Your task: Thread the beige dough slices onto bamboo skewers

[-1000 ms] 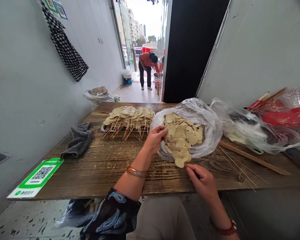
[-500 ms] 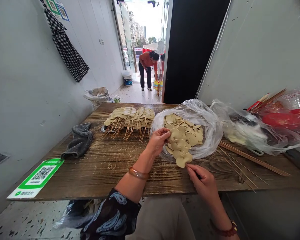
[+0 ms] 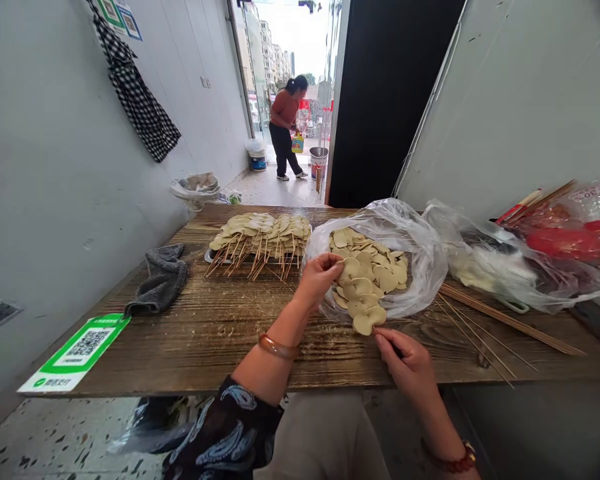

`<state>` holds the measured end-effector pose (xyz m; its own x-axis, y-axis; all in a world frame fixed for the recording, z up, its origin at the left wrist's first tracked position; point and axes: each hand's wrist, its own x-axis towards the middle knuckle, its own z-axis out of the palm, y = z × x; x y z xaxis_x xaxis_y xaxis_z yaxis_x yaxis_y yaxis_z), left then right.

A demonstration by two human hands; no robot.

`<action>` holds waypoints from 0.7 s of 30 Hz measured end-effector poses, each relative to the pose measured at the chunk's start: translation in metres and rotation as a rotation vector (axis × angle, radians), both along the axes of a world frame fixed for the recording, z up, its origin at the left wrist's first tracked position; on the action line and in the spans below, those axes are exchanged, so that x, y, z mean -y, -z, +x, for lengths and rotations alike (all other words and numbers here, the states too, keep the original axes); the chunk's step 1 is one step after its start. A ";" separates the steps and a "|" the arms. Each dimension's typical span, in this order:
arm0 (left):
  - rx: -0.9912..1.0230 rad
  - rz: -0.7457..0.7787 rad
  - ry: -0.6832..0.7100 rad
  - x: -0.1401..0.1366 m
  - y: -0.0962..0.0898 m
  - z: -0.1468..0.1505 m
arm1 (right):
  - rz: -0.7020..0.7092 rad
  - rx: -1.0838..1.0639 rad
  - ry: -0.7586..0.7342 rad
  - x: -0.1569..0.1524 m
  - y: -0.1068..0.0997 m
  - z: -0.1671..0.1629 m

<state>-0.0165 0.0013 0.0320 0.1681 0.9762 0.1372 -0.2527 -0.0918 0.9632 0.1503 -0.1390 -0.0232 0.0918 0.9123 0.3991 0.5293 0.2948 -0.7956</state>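
Note:
My right hand (image 3: 406, 359) is closed, its thumb and fingers pinching the near end of a thin wooden skewer (image 3: 375, 329). Pale beige round slices (image 3: 364, 319) are threaded along it in a wavy row, slanting up to the left. At the far end of the row, my left hand (image 3: 319, 275) pinches a slice (image 3: 349, 268) between thumb and fingertips. Behind and beneath lies an open clear plastic bag (image 3: 427, 270) with a heap of loose slices (image 3: 397, 275). The skewer's far tip is hidden by the slices.
Loaded skewers (image 3: 260, 230) lie on a metal tray at left. Bare sticks (image 3: 510, 319) are at right near another plastic bag (image 3: 495, 263). A grey cloth (image 3: 157, 280) and QR card (image 3: 80, 350) lie left on the wooden table (image 3: 220, 353). A person (image 3: 285, 127) stands by the doorway.
My hands and the skewer hold nearly the same pose. The person at the doorway has straightened up and lifted a yellow jug, leaving a bucket visible there. The view has shifted slightly.

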 end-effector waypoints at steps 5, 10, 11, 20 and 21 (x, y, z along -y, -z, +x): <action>-0.025 0.025 -0.044 0.000 0.001 0.001 | -0.002 -0.012 0.006 0.000 0.002 0.000; -0.074 0.070 -0.047 -0.001 0.001 0.000 | -0.016 -0.014 0.023 0.000 0.003 -0.001; -0.084 0.077 -0.036 -0.001 0.002 -0.001 | -0.022 -0.017 0.027 0.000 0.003 -0.001; -0.006 -0.002 0.146 0.001 0.003 0.002 | -0.186 -0.186 0.049 0.002 0.003 0.002; 0.027 -0.033 0.159 0.002 0.003 0.003 | -0.206 -0.214 0.054 0.002 0.003 0.003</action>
